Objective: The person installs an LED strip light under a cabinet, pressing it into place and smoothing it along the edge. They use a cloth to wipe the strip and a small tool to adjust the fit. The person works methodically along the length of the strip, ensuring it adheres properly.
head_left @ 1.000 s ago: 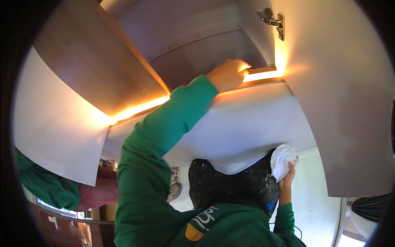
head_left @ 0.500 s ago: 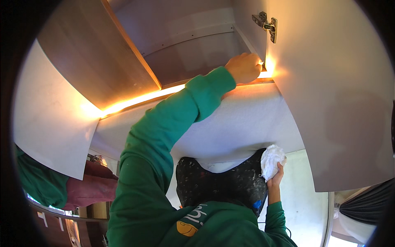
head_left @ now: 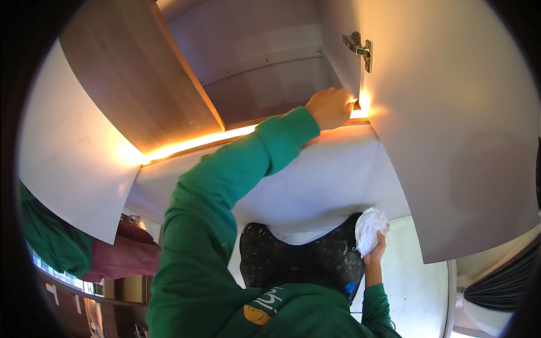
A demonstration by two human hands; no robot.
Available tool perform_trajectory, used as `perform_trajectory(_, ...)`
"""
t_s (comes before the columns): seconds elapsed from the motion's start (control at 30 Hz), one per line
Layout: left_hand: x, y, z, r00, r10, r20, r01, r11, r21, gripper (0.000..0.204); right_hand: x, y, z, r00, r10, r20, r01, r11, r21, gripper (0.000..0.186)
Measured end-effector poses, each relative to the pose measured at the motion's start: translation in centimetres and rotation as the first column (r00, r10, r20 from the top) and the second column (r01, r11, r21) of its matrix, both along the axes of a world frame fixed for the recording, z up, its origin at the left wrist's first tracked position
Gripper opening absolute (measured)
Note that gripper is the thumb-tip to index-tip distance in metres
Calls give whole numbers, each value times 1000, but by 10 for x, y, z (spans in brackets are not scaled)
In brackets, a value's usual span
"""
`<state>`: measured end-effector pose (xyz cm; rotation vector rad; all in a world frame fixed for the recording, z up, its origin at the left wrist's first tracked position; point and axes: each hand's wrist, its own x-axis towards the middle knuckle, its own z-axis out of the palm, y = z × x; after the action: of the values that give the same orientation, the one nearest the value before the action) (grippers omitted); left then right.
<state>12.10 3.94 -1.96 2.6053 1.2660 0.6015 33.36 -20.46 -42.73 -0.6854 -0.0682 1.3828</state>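
The left hand point(head_left: 331, 109) of a person in a green sweatshirt point(head_left: 217, 183) reaches up and across to the right end of a cabinet's wooden ledge point(head_left: 359, 121), its fingers curled at the edge; whether they pinch anything cannot be told, as knuckles and glare hide the tips. Lower down and well apart, the right hand point(head_left: 373, 254) grips a crumpled white bundle point(head_left: 369, 230), cloth or paper, its fingers bent against the side, just beside one leg of the wearer's black, pale-flecked trousers point(head_left: 304, 253).

A strip of warm light point(head_left: 197, 142) runs along the ledge, passes behind the left forearm and shows again just beyond the hand, near the corner. Above it, the cabinet point(head_left: 270, 84) shows its pale interior, with a brown panel point(head_left: 135, 73) to the left. A tall, pale door point(head_left: 462, 158) stands swung out at right, a metal hinge point(head_left: 366, 53) near its inner edge; a white door point(head_left: 73, 141) is at left. A whitish panel point(head_left: 315, 163) spans the space below the ledge. At far left, another person in a green top point(head_left: 56, 239) and maroon trousers point(head_left: 121, 259) is partly hidden behind the white door. A dark, gathered curtain point(head_left: 501, 284) is at far right.
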Motion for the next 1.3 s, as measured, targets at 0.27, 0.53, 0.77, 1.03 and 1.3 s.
perform_trajectory(0.27,-50,-16,11,992,78,-98,-77,997,15,32,-2,-3,-4,999,-29,-31,29,999,28,66)
perform_trajectory(0.53,-6,-13,5,1000,7,23,-8,997,72,39,-2,-6,1,999,-31,12,30,999,37,68)
perform_trajectory(0.77,-23,-8,6,1000,7,11,-8,1000,28,37,-3,-2,-2,1000,-2,-4,2,999,42,69)
perform_trajectory(1.03,-3,9,-3,994,-67,87,75,993,-87,27,0,-5,-10,999,-43,29,43,999,-1,70)
perform_trajectory(1.3,-103,-30,32,991,63,-118,-73,994,-81,40,34,-12,-43,971,-229,-67,226,973,-52,61)
